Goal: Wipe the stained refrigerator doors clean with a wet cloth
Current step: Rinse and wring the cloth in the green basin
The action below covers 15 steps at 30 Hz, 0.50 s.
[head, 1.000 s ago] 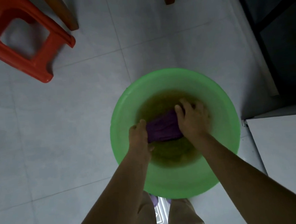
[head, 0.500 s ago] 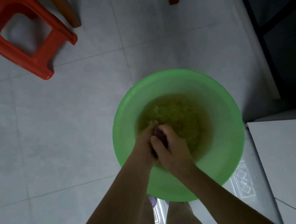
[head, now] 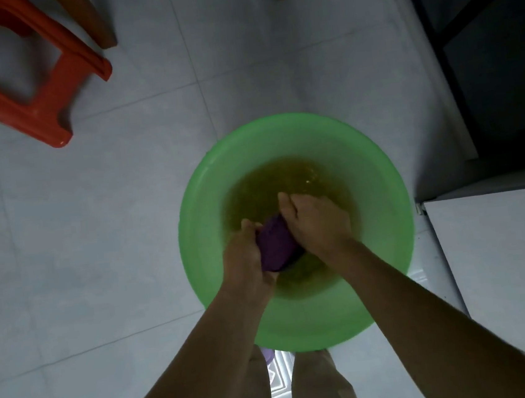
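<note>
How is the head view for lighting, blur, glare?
Head view: dim overall, darkest top right; left hand, right hand and cloth fairly sharp; small glints on the water in the basin; bright reflection on the floor at bottom; stool slightly soft.

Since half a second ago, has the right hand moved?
Yes: the right hand moved from the near rim of the green basin toward its middle.

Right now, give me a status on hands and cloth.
Hands: left hand and right hand both grip purple cloth. Cloth bunched inside green basin of murky water. Red stool stands apart, nothing obstructing.
</note>
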Each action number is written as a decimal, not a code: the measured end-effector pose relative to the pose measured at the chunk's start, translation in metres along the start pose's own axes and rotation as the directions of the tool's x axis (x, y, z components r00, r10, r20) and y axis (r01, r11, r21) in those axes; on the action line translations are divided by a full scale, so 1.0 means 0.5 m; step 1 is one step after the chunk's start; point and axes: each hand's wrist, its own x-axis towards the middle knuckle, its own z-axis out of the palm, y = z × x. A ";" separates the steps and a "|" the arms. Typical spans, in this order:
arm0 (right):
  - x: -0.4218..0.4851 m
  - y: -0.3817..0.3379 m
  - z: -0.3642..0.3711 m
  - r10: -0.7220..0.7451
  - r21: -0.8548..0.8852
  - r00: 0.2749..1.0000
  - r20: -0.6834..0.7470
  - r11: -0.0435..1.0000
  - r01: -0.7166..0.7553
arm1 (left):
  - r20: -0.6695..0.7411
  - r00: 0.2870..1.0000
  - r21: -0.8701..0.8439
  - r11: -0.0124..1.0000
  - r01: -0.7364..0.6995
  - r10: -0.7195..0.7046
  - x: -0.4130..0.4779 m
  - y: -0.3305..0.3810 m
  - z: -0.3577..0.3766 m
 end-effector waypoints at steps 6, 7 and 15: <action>0.022 0.073 0.058 0.073 -0.338 0.997 -0.010 0.938 -0.072 | -0.034 0.999 0.197 0.980 0.012 -0.006 -0.014 0.032 -0.028; 0.012 0.070 0.082 -0.010 -0.380 0.999 0.047 0.925 0.027 | -0.021 0.999 0.202 0.979 0.035 -0.031 -0.016 0.032 -0.025; 0.006 0.049 0.040 0.005 0.350 0.988 0.155 0.935 -0.059 | 0.036 0.980 0.240 0.954 0.182 -0.196 0.000 0.035 0.018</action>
